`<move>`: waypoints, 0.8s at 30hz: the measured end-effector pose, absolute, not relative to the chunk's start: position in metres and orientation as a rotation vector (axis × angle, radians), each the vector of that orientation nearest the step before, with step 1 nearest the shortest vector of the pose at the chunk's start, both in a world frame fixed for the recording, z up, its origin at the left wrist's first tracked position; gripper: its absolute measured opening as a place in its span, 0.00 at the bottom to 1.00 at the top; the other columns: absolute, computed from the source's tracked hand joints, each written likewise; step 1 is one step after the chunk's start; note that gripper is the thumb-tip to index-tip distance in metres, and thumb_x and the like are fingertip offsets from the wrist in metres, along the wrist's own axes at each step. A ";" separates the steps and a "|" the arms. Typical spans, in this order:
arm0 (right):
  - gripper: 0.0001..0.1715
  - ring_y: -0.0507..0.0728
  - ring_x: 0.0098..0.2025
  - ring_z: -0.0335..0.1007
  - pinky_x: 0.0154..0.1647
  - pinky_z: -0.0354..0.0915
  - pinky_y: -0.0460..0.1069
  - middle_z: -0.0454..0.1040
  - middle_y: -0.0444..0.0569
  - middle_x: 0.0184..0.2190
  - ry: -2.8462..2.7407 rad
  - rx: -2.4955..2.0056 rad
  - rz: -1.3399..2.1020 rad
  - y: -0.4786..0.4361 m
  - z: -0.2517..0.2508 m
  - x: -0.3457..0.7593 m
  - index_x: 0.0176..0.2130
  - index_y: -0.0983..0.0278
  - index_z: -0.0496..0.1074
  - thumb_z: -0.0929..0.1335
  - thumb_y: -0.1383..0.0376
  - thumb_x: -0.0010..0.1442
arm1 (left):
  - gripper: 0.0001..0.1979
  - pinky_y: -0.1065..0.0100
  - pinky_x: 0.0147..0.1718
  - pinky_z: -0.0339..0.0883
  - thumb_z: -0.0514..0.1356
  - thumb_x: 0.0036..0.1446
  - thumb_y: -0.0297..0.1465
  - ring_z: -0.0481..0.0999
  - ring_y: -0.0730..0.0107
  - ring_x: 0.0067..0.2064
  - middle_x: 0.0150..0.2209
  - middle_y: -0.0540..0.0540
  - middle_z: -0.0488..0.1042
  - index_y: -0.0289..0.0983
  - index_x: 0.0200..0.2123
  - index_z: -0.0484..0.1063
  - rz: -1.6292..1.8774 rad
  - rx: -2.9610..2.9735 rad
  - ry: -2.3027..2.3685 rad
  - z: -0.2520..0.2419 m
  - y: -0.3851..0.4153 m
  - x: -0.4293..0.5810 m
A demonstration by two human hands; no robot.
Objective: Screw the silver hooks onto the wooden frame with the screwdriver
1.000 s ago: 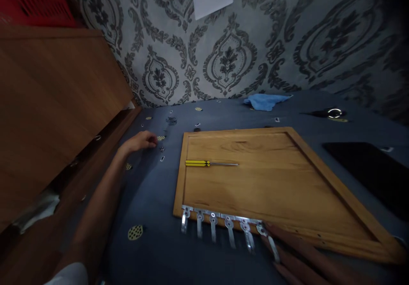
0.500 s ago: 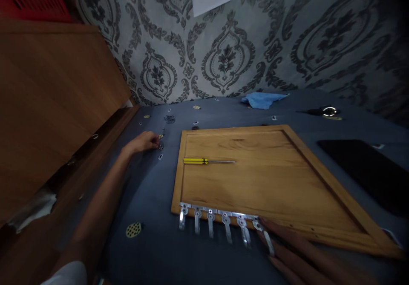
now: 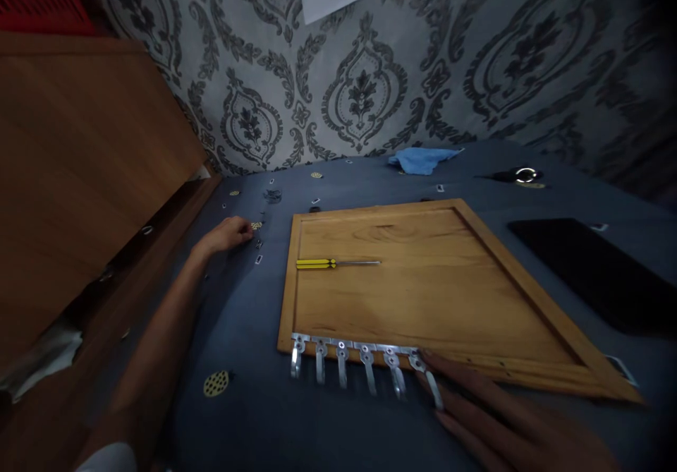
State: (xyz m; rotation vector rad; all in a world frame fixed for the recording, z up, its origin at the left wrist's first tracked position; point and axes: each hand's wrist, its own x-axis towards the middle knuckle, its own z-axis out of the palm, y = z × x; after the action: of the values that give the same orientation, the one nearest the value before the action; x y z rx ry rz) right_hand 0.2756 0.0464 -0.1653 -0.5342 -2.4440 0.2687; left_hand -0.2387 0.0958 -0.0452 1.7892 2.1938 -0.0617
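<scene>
My left hand [image 3: 228, 234] is over the dark blue patterned cloth, its fingers drawn together. Beside the fingertips lie some small metal pieces [image 3: 259, 244], too small to name for certain. Whether the fingers pinch one of them I cannot make out. My right hand [image 3: 491, 405] grips the right end of a metal hook rail [image 3: 364, 346], with fingers about the last hook. The rail lies along the near edge of a framed wooden panel [image 3: 423, 281], its several hooks hanging over that edge. On the panel rests a yellow-handled screwdriver [image 3: 322, 264], untouched.
A blue cloth [image 3: 423, 161] and a dark object with a shiny ring [image 3: 521, 175] lie near the patterned wall. To the panel's right is a flat black item [image 3: 587, 267]. A wooden cabinet [image 3: 89, 154] stands at left. Some small dark bits [image 3: 273, 195] lie beyond my left hand.
The whole view has shifted slightly, so things appear farther left. My left fingertips have drawn back a little from the small metal pieces. The right hand stays on the rail's end.
</scene>
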 end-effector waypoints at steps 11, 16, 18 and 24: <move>0.18 0.56 0.42 0.85 0.41 0.83 0.51 0.82 0.57 0.53 -2.472 -0.599 0.229 0.032 -0.101 0.253 0.45 0.64 0.80 0.61 0.65 0.76 | 0.10 0.72 0.32 0.67 0.61 0.59 0.39 0.73 0.69 0.33 0.29 0.53 0.75 0.39 0.34 0.75 0.251 1.878 2.023 -0.017 0.101 -0.209; 0.15 0.57 0.44 0.85 0.42 0.83 0.51 0.81 0.55 0.55 -2.479 -0.619 0.247 0.030 -0.101 0.255 0.47 0.64 0.80 0.63 0.67 0.75 | 0.17 0.74 0.30 0.64 0.62 0.55 0.46 0.71 0.70 0.32 0.30 0.54 0.76 0.38 0.36 0.75 0.292 1.997 1.725 -0.003 0.090 -0.149; 0.16 0.57 0.43 0.85 0.41 0.83 0.52 0.81 0.55 0.55 -2.482 -0.615 0.252 0.030 -0.100 0.255 0.46 0.65 0.80 0.63 0.67 0.75 | 0.17 0.73 0.29 0.64 0.60 0.58 0.46 0.71 0.70 0.32 0.31 0.54 0.76 0.38 0.36 0.74 0.295 2.006 1.652 0.000 0.083 -0.122; 0.16 0.56 0.40 0.85 0.40 0.83 0.51 0.81 0.55 0.55 -2.461 -0.627 0.252 0.030 -0.100 0.253 0.45 0.64 0.80 0.63 0.66 0.75 | 0.11 0.71 0.32 0.65 0.59 0.63 0.39 0.74 0.70 0.34 0.34 0.50 0.78 0.38 0.37 0.76 0.298 2.089 1.297 -0.003 0.065 -0.050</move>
State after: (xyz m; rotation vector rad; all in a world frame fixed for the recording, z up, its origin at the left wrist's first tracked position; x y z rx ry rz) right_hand 0.2528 0.0299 -0.1001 -0.6272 -2.4615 0.2518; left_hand -0.0502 0.0651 -0.0033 2.0888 1.2970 0.2980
